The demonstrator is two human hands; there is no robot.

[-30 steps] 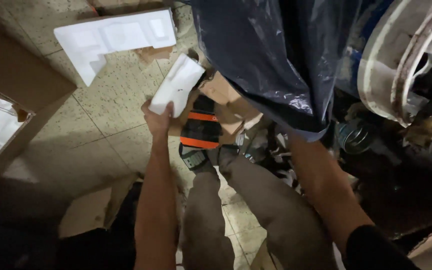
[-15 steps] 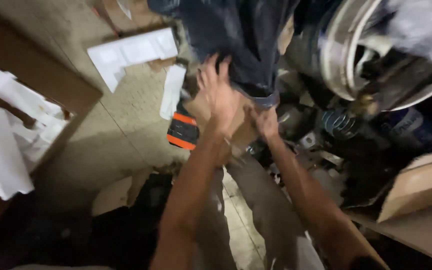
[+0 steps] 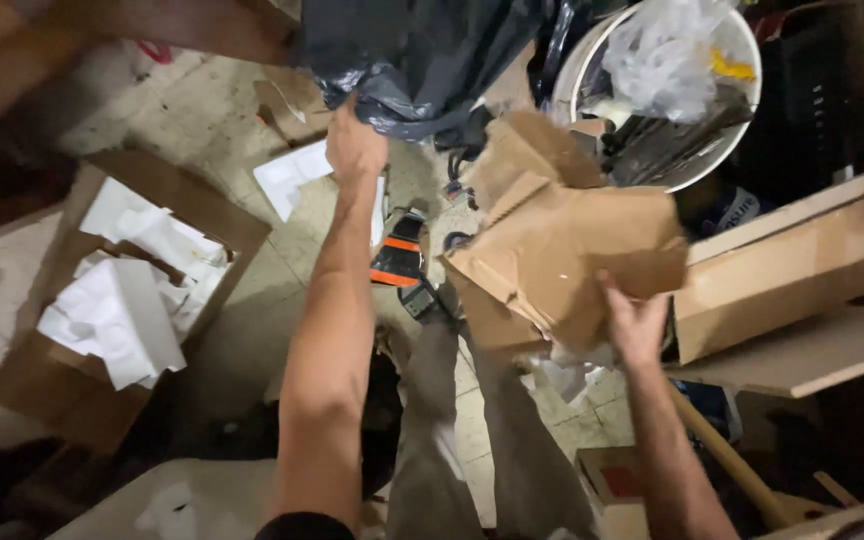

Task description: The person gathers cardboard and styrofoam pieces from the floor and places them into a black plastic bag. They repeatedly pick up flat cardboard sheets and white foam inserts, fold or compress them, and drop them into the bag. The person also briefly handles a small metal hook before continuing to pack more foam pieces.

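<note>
Left hand (image 3: 355, 145): closed in a fist on the lower edge of the black plastic bag (image 3: 422, 55), arm stretched straight out.
Right hand (image 3: 637, 325): fingers spread, palm pressed under the torn cardboard (image 3: 562, 250), holding it up.
Black plastic bag: thin, glossy, crumpled film, hanging in folds just above the left hand.
Torn cardboard: brown, matte, bent into ragged flaps, between the two hands and above the right one.
White bucket (image 3: 742, 140): round rim, beyond the right hand, holding crinkled clear plastic (image 3: 662, 50).
Open cardboard box (image 3: 212, 215): to the left of the left arm, filled with blocky white foam pieces (image 3: 117, 320).
Orange-and-black tool (image 3: 399, 262): hard and boxy, on the tiled floor (image 3: 202, 130) between the arms.
Wooden board (image 3: 802, 355): flat, pale, just right of the right hand.
</note>
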